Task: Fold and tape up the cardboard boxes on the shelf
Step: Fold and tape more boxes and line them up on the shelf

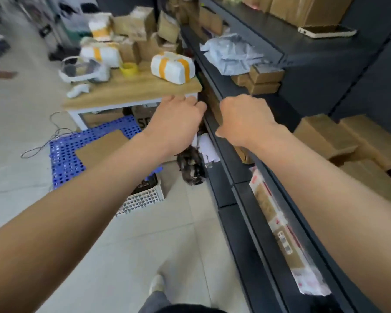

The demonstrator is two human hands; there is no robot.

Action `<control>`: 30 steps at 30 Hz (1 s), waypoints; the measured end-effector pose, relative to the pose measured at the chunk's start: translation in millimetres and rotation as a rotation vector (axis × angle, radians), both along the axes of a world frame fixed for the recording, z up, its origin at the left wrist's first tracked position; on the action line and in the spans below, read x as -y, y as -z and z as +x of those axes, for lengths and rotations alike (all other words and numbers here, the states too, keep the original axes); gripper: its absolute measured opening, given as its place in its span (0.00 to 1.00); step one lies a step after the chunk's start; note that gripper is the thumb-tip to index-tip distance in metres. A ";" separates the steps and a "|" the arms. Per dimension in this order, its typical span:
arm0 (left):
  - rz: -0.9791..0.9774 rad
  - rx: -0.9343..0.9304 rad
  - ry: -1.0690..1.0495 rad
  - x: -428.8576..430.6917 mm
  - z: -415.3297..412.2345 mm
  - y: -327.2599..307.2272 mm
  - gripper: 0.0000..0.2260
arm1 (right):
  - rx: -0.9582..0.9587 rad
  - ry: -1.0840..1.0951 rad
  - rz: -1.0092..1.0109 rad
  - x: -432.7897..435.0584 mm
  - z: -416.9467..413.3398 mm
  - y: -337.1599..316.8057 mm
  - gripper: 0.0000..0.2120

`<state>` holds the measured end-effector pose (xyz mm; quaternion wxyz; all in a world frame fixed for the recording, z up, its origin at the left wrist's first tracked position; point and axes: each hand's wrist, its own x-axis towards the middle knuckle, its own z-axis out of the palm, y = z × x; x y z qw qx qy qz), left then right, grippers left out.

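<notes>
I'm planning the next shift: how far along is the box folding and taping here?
Done: closed cardboard boxes sit stacked on the shelf; whether taped, I cannot tell. In hand: no box visibly; left hand and right hand reach toward the shelf edge, fingers curled out of sight. Left: a flat cardboard sheet lies on the blue mat, and the yellow tape roll sits on the table.

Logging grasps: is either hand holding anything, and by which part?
Cannot tell: the fingers of the left hand and right hand curl out of sight; no held thing shows.
</notes>
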<state>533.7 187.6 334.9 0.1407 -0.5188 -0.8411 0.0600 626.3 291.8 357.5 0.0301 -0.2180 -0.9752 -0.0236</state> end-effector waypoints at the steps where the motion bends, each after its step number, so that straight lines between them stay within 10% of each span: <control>1: 0.002 0.007 -0.042 16.4 -11.1 2.6 0.15 | -0.005 -0.044 0.010 11.6 -15.9 2.1 0.07; 15: -0.085 0.202 -0.458 212.0 -204.4 71.8 0.17 | 0.146 -0.296 -0.062 160.3 -263.0 78.0 0.13; 30: -0.173 0.467 -0.665 203.2 -371.7 194.8 0.17 | 0.387 -0.340 -0.164 116.9 -453.2 197.4 0.17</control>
